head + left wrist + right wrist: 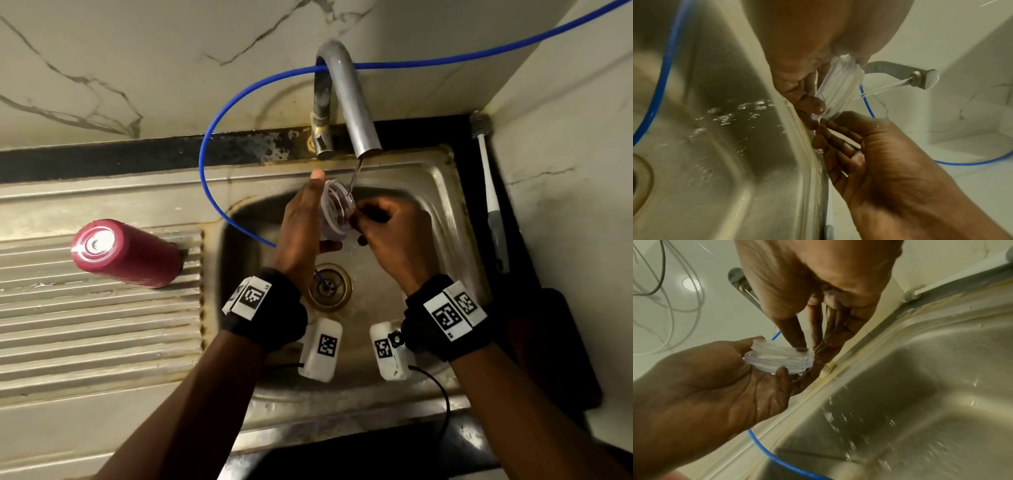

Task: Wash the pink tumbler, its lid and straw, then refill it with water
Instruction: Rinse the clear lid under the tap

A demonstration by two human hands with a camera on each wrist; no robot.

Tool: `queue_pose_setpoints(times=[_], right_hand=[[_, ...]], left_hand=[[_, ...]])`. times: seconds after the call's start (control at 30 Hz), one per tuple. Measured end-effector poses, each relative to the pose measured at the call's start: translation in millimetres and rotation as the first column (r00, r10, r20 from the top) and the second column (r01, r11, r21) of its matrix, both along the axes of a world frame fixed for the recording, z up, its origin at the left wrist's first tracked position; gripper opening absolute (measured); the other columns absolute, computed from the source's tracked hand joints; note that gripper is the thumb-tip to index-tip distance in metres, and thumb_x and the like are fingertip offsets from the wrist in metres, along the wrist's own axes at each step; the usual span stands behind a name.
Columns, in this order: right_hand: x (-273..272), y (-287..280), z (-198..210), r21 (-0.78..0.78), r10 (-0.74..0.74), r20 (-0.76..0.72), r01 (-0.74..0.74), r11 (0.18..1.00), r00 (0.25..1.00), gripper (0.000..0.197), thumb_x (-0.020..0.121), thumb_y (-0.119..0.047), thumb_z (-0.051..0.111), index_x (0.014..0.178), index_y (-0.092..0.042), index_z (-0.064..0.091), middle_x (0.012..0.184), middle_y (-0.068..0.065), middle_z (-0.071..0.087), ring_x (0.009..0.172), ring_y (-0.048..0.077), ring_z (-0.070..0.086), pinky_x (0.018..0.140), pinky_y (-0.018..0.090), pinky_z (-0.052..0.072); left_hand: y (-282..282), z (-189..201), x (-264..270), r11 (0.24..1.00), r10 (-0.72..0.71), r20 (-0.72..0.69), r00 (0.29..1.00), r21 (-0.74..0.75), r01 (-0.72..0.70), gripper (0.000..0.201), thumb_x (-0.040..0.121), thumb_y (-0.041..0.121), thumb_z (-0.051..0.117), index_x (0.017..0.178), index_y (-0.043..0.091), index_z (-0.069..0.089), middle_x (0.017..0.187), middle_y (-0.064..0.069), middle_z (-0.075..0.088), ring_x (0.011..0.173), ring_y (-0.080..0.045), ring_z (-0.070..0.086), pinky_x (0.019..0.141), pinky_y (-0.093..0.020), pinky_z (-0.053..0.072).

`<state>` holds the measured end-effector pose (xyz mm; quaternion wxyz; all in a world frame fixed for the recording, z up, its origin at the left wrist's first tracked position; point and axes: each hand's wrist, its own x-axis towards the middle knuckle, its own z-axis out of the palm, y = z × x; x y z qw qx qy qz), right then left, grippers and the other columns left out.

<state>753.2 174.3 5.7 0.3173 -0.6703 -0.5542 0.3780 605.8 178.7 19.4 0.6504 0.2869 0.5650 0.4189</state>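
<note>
Hands point(301, 219), 2, at 1 clear lid point(334, 214): left grips it, right point(390, 233) seemingly rubs its rim; 1 pink tumbler point(126, 253) aside.

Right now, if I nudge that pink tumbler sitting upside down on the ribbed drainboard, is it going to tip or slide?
The pink tumbler stands tall and narrow, so a high nudge would probably tip it. The drainboard is ribbed, so footing may be uneven. If it falls, its round body would likely roll.
</note>
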Motion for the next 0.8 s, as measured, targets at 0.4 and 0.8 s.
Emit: queue_pose_setpoints(times=[0.4,0.8], right_hand=[[-5,18,11,0.118,0.000,0.039,-0.005,0.993,0.999,0.021,0.093,-0.031,0.078,0.099,-0.012,0.081,0.078,-0.006,0.076,0.060,-0.002,0.069,0.054,0.015,0.052],[-3,24,13,0.086,-0.006,0.031,0.003,0.996,1.000,0.019,0.087,-0.027,0.083,0.100,-0.012,0.083,0.083,-0.002,0.079,0.063,0.002,0.073,0.059,0.025,0.062]], left_hand=[[7,4,8,1.000,-0.016,-0.148,0.989,0.018,0.019,0.063,0.109,0.067,0.033,0.120,0.019,0.072,0.098,-0.006,0.081,0.073,-0.015,0.076,0.050,-0.024,0.050],[13,10,10,1.000,-0.005,-0.166,0.986,-0.031,0.000,0.059,0.111,0.062,0.033,0.128,0.017,0.067,0.111,-0.012,0.078,0.088,-0.027,0.078,0.044,-0.022,0.049]])
